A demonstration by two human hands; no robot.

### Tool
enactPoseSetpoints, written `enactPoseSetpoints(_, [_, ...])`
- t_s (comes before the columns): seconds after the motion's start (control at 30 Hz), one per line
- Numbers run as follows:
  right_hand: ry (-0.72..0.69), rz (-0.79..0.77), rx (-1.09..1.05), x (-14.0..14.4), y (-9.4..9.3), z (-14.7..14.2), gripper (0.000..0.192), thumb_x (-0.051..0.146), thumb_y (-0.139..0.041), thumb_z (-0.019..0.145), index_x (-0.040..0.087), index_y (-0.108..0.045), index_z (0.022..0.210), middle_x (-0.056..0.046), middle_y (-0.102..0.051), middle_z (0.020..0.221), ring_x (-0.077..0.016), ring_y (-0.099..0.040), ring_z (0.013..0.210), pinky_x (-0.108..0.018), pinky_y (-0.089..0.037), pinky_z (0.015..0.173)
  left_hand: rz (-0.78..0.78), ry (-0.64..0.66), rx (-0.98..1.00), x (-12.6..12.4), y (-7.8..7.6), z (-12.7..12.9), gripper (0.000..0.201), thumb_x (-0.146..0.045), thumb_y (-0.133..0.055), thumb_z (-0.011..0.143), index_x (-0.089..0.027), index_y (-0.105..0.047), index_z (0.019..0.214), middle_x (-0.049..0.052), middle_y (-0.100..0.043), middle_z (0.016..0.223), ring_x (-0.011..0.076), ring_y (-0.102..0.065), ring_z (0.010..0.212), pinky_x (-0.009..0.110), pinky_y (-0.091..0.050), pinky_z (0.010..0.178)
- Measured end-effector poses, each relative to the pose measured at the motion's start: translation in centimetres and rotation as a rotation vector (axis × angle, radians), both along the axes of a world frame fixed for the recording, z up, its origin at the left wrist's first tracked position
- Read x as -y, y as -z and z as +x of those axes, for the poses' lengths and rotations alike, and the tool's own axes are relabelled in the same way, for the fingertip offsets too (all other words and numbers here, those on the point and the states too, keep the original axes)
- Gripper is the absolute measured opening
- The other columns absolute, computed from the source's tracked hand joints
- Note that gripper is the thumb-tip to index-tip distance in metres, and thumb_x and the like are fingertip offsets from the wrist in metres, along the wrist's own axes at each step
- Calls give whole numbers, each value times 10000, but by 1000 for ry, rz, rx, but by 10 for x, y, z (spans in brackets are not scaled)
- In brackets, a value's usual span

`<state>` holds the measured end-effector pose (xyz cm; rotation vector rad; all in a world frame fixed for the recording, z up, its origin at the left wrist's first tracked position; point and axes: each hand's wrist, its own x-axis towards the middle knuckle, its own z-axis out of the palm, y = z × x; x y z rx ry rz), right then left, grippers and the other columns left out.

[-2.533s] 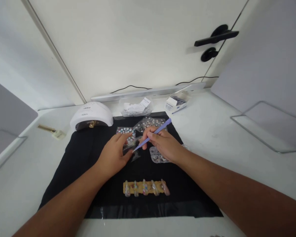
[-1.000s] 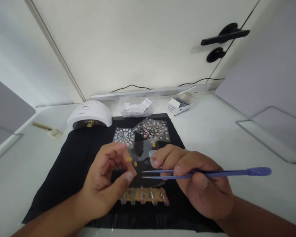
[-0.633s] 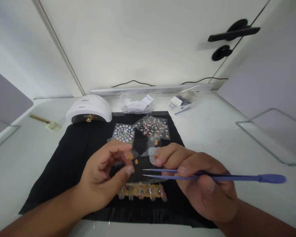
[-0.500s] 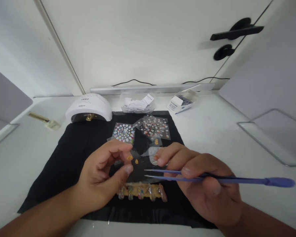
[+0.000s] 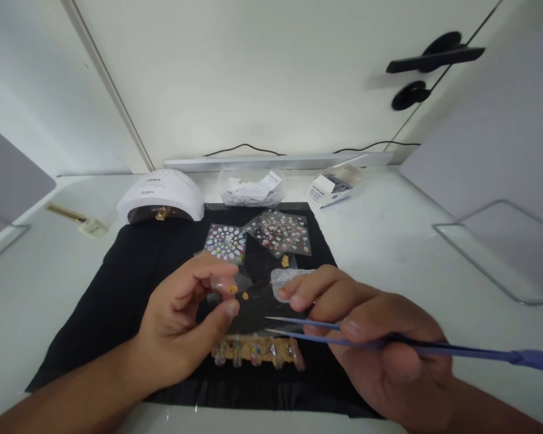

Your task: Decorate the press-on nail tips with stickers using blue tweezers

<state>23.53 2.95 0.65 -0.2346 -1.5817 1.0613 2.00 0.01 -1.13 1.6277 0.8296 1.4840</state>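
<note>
My left hand is raised over the black mat and pinches the left edge of a clear sticker sheet with small orange stickers on it. My right hand grips purple tweezers, tips pointing left toward the sheet; its forefinger touches the sheet's right edge. Below the hands, a tan holder with several decorated nail tips lies on the mat.
Two colourful sticker sheets lie at the mat's far end. A white nail lamp, a bag of paper slips and a small open box stand behind. A gold-capped bottle lies at left.
Both hands lifted off the mat toward me with the clear sheet. The tweezers swung from pointing down at the sheet to lying level, tips pointing left, and sank slightly lower.
</note>
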Motion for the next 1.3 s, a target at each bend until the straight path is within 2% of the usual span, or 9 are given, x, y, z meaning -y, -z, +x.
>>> enactPoseSetpoints(0.3, [9,96,23,1,9,-1,280,354,-503,977,242,-719,1116,-81,-696,791,-255,-685,836,-484,-600,786,-6,35,-50,-1,1,-3,403,-11,-609,853,-267,-610,1165,8,-566,932,106,-590,731,207,-515,663])
enactPoseSetpoints(0.43, [-12,109,36,0,11,-2,267,332,-517,966,225,-722,1098,-86,-694,775,-261,-694,839,-483,-606,778,10,67,-100,-5,-4,-9,375,-32,-663,823,-247,-636,1129,21,-606,926,138,-591,829,235,-507,763])
enactPoseSetpoints(0.53, [-33,145,78,-2,9,-1,264,331,-509,967,212,-718,1076,-88,-690,744,-255,-690,816,-473,-612,763,39,72,-143,-7,-9,-12,317,-46,-679,820,-237,-653,1072,31,-626,922,158,-583,905,244,-498,813])
enactPoseSetpoints(0.67, [-66,199,174,-2,3,0,262,316,-481,976,214,-697,1084,-82,-681,717,-245,-693,787,-456,-624,749,5,90,-167,-5,-13,-12,304,-56,-664,846,-256,-647,1074,9,-639,875,131,-610,812,224,-518,745])
enactPoseSetpoints(0.77, [-66,172,197,1,0,-2,262,339,-476,983,229,-698,1069,-79,-675,721,-246,-697,788,-452,-625,741,-49,69,-153,-3,-14,-9,353,-63,-679,842,-280,-661,1120,-4,-651,871,114,-631,758,203,-538,694])
enactPoseSetpoints(0.9, [-84,124,200,6,0,-4,258,362,-493,981,238,-705,1062,-77,-671,726,-244,-695,788,-454,-623,741,-55,46,-193,1,-15,-8,407,-67,-696,831,-298,-685,1167,-14,-664,849,109,-638,759,192,-555,709])
enactPoseSetpoints(1.03, [-112,112,212,7,1,-6,265,363,-485,987,244,-701,1083,-76,-677,726,-241,-690,775,-458,-622,746,-47,72,-199,1,-16,-9,518,-51,-646,863,-354,-615,1282,-20,-671,894,107,-641,791,196,-559,728])
enactPoseSetpoints(1.3, [-154,127,258,7,0,-2,287,352,-480,991,250,-687,1163,-94,-702,763,-246,-709,793,-456,-627,770,38,56,-286,0,-22,-8,417,-53,-660,852,-287,-682,1197,4,-697,871,131,-651,770,233,-557,700])
